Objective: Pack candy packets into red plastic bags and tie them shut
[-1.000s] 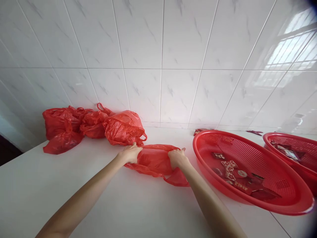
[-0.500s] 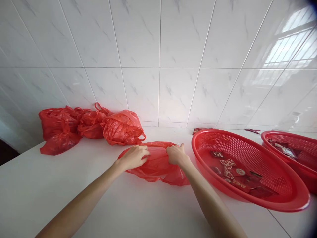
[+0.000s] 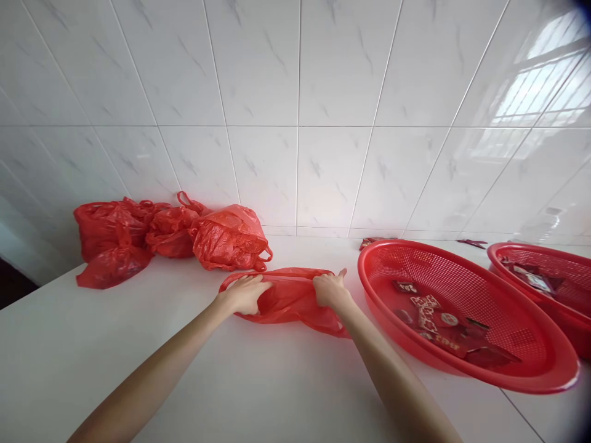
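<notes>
A thin red plastic bag [image 3: 290, 299] lies on the white counter [image 3: 231, 381] in front of me. My left hand [image 3: 244, 293] grips its left edge with fingers curled into the plastic. My right hand [image 3: 329, 288] pinches the bag's right edge, thumb raised. The bag's mouth is stretched between the two hands. Just right of my right hand sits a big red mesh basket [image 3: 526, 369] with several small red packets [image 3: 438, 323] in it.
Several filled, knotted red bags [image 3: 170, 234] are piled against the tiled wall at the back left. A second red basket [image 3: 549, 277] with packets stands at the far right. Small loose packets [image 3: 372, 242] lie by the wall behind the first basket.
Both hands keep hold of the bag. The left hand slid in along the bag's edge, then back out to the left, stretching the mouth wider.
</notes>
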Demonstrator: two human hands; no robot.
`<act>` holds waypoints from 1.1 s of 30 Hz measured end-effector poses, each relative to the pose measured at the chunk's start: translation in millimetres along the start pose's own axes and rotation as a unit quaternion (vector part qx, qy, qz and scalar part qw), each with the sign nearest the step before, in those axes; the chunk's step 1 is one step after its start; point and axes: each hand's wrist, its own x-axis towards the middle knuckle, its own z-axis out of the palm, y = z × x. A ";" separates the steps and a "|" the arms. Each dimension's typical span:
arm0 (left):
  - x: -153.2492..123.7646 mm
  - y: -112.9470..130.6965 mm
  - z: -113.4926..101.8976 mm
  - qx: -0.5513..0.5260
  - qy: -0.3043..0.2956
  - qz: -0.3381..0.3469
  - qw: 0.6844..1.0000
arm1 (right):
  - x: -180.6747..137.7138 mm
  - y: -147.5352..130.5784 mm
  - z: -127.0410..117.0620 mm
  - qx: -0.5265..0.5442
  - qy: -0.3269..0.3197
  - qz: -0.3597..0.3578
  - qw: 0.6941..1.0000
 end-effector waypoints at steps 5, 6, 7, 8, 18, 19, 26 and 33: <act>-3.0 12.2 -6.0 -0.020 -0.026 0.019 0.999 | -27.9 6.1 -29.3 0.069 0.041 -0.061 0.995; -2.9 14.9 -7.3 -0.021 -0.028 0.019 0.999 | -34.6 8.6 -34.9 0.080 0.056 -0.070 0.993; -2.2 17.1 -8.4 -0.022 -0.030 0.017 0.999 | -41.1 11.6 -39.9 0.092 0.071 -0.077 0.990; -1.2 18.8 -9.2 -0.022 -0.031 0.016 0.999 | -47.4 14.9 -44.3 0.105 0.088 -0.081 0.987; 9.8 22.6 -10.0 -0.055 0.000 0.023 0.998 | -88.3 53.6 -62.8 0.245 0.185 -0.082 0.948; 9.9 24.1 -9.9 -0.059 0.007 0.034 0.998 | -90.6 56.6 -63.1 0.249 0.184 -0.081 0.947; 13.2 38.0 -7.1 -0.068 0.020 0.095 0.993 | -99.8 66.7 -62.9 0.248 0.176 -0.069 0.950; 10.9 45.8 -12.9 -0.102 0.041 0.104 0.988 | -84.5 45.3 -58.3 0.183 0.034 -0.123 0.975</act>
